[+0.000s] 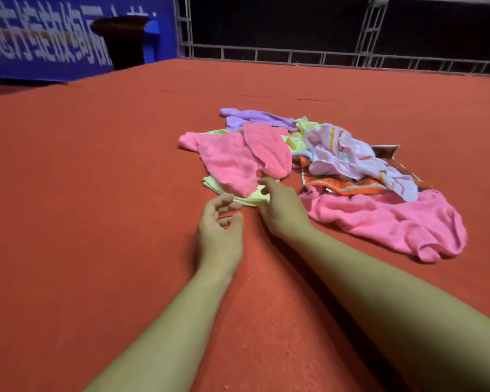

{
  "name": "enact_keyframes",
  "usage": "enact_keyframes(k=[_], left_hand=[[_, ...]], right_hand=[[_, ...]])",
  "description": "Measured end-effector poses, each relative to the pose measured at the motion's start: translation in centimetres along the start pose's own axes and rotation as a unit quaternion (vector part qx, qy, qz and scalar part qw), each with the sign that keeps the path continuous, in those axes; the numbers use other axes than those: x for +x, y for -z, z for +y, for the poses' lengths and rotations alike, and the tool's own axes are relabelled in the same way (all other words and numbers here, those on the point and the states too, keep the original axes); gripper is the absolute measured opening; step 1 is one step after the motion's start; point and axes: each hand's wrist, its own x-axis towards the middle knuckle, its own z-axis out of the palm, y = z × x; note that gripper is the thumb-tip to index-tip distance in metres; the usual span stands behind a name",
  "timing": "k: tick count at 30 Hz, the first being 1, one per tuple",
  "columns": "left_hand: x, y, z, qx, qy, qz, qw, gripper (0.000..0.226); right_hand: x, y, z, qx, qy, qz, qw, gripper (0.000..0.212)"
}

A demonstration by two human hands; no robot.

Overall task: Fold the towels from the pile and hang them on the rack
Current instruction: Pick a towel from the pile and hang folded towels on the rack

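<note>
Now, from the head camera, I am seeing my right hand (280, 210) pinching the yellow towel (248, 198) at the near edge of the towel pile (323, 171) lying on the red carpet (96, 193), my left hand (219, 224) hovering just beside it, fingers loosely curled, holding nothing.

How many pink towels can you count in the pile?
2: one pink towel on the pile's left side, another pink towel at its near right. More may be hidden underneath.

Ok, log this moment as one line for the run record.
stage: reaching into pile | left hand: open, beside yellow towel | right hand: fingers at yellow towel edge, grip unclear | rack: not in view
</note>
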Motion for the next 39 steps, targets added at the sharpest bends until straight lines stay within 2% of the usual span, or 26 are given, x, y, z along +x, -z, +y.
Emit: enact_keyframes(k=[5, 12, 17, 21, 23, 26, 30, 33, 35, 39], left_hand=[[0.6, -0.2, -0.1, -0.007, 0.028, 0.007, 1.0, 0.038], [0.7, -0.3, -0.1, 0.006, 0.032, 0.01, 0.999, 0.037], [1.6, -0.1, -0.4, 0.006, 0.021, 0.028, 0.999, 0.036], [2.2, 0.3, -0.9, 0.003, 0.016, 0.039, 0.999, 0.035], [2.2, 0.2, -0.9, 0.01, 0.011, 0.038, 0.999, 0.034], [2.1, 0.0, -0.9, 0.018, 0.009, 0.036, 0.999, 0.035], [2.1, 0.0, -0.9, 0.016, 0.005, 0.038, 0.999, 0.035], [1.9, 0.1, -0.5, 0.002, -0.005, 0.028, 1.0, 0.036], [1.5, 0.1, -0.2, -0.002, -0.02, 0.007, 1.0, 0.036], [-0.4, 0.5, 0.7, 0.028, -0.025, -0.013, 0.999, 0.022]], right_hand=[[0.1, -1.9, 0.7, 0.001, -0.022, 0.032, 0.999, 0.04], [0.7, -1.8, 0.7, 0.013, -0.009, 0.047, 0.999, 0.038], [5.6, -1.0, 0.9, 0.04, -0.054, 0.125, 0.99, 0.043], [8.5, -1.3, 0.9, 0.026, -0.093, 0.104, 0.99, 0.054], [9.1, -1.7, 1.0, 0.019, -0.111, 0.099, 0.989, 0.051], [9.0, -1.8, 0.7, 0.067, -0.129, 0.106, 0.984, 0.046], [5.7, -0.9, -1.0, 0.154, -0.104, 0.129, 0.974, 0.041], [0.2, 0.7, -2.2, 0.228, -0.103, 0.16, 0.955, 0.04], [-4.4, 2.3, -2.8, 0.276, -0.104, 0.152, 0.943, 0.04], [-13.0, 6.3, -4.5, 0.328, -0.108, 0.159, 0.925, 0.039]])
